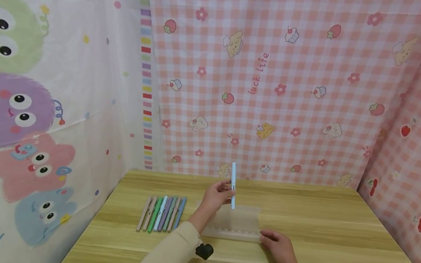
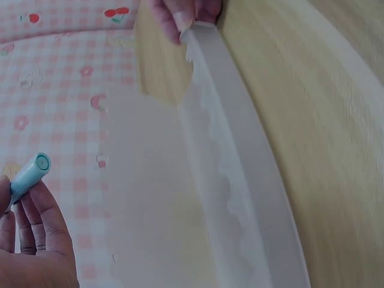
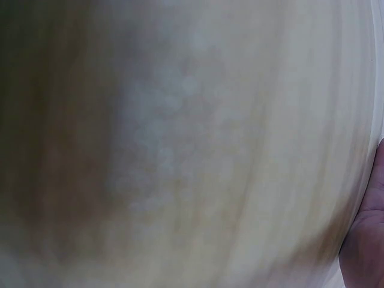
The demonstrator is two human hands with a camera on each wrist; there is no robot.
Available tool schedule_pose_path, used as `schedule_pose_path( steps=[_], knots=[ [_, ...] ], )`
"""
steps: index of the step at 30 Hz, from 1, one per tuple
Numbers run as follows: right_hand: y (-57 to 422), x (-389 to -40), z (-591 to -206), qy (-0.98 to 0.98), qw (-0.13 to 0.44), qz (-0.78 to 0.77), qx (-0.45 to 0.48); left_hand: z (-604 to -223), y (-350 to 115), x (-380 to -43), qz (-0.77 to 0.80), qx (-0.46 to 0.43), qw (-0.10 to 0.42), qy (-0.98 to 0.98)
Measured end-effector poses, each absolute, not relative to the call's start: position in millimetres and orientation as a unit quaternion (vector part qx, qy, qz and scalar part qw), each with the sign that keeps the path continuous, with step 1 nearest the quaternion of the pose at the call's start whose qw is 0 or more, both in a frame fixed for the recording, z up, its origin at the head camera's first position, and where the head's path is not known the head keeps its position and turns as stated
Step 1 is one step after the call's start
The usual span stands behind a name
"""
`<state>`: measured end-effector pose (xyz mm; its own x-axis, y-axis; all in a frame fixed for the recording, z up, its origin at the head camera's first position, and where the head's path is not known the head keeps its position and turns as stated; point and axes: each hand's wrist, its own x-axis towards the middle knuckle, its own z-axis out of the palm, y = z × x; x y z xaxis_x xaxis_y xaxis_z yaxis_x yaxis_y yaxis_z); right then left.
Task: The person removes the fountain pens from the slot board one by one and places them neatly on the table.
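Observation:
My left hand (image 1: pixel 216 196) holds a light blue pen (image 1: pixel 233 178) upright above the table, between thumb and fingers. In the left wrist view the same pen (image 2: pixel 31 174) shows one round end, and the hand (image 2: pixel 42 246) curls under it. Below lies a translucent plastic pen case (image 1: pixel 231 235), its clear lid (image 1: pixel 240 218) folded back flat and a wavy row of notches along the inside. At the case's right end, my right hand (image 1: pixel 277 244) pinches the corner with thumb and fingers. Only part of that hand (image 3: pixel 366 240) appears in the right wrist view.
Several capped pens (image 1: pixel 153 219) in beige, green, white-blue, purple and blue lie side by side left of the case. Behind the wooden table (image 1: pixel 320 218) hangs a pink checked cloth (image 1: pixel 265 111); a white cartoon cloth (image 1: pixel 98 74) hangs on the left.

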<state>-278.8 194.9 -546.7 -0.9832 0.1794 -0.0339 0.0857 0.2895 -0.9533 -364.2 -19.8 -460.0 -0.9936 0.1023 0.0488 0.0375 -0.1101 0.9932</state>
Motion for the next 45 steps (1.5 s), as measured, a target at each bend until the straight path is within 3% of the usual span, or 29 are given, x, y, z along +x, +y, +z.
schedule_pose_path(
  steps=[19,45],
  knots=[
    [193.5,-278.7,-545.9,-0.785,0.036,0.612,-0.085,-459.9,-86.8,-380.1,0.738,0.086,0.021,0.669],
    [191.6,-277.8,-545.1,-0.763,0.037,0.638,-0.091,-464.6,-208.7,-374.8,0.697,0.034,0.045,0.714]
  ],
)
